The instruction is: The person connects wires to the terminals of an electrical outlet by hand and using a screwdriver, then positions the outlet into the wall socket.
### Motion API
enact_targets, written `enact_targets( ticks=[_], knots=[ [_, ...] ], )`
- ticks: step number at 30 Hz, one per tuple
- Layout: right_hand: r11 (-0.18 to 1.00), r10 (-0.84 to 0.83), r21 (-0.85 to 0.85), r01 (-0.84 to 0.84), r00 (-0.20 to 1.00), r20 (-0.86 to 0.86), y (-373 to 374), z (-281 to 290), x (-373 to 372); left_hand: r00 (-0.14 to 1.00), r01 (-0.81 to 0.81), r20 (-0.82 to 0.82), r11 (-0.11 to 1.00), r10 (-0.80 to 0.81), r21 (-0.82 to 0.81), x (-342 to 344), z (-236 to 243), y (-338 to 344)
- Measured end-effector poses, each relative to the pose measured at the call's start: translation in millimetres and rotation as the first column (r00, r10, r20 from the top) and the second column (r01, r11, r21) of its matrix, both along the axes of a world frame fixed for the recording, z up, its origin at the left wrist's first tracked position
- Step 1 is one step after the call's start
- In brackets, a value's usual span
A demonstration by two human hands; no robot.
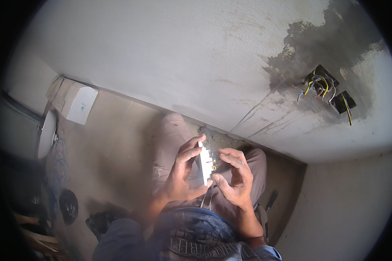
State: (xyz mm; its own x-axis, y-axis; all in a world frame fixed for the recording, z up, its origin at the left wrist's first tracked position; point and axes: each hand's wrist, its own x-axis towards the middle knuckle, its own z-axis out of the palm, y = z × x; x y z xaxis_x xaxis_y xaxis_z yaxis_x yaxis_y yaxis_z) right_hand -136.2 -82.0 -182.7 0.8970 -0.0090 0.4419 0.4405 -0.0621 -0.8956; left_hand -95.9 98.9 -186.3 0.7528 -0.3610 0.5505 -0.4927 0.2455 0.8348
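My left hand (181, 173) grips a white electrical wall plate (206, 165) by its edges, with the fingers at the top and the thumb below. The plate stands on edge above my lap, and its stepped back with small brass-coloured parts faces right. Close to that back is my right hand (238, 182), fingers curved and spread apart from the thumb. Its thumb tip comes very near the plate; whether it touches I cannot tell. On the wall at upper right, several loose wires (320, 85) stick out of a dark square wall box (328, 76). A second wall box (345, 102) beside it has a striped wire hanging out.
Dark patched plaster (318, 41) surrounds the boxes. A white carton (81, 104) lies on the floor by the wall at left. Near it are a round pale object (48, 134), tangled wire (61, 163) and a black bundle (68, 206). A dark-handled tool (272, 200) lies at right.
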Motion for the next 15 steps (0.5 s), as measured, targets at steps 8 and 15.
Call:
enact_targets(
  ticks=[8, 15],
  knots=[
    [0.995, 0.078, -0.055, -0.078, 0.997, 0.0, -6.0, 12.8, 7.6, 0.995, 0.012, 0.099, 0.997, -0.019, 0.073, -1.4, 2.9, 7.7],
    [0.996, 0.039, -0.078, -0.039, 0.999, -0.01, -11.5, 20.4, 3.4, 0.987, -0.013, 0.159, 0.985, -0.015, 0.175, 1.0, 4.1, 8.5]
  ],
)
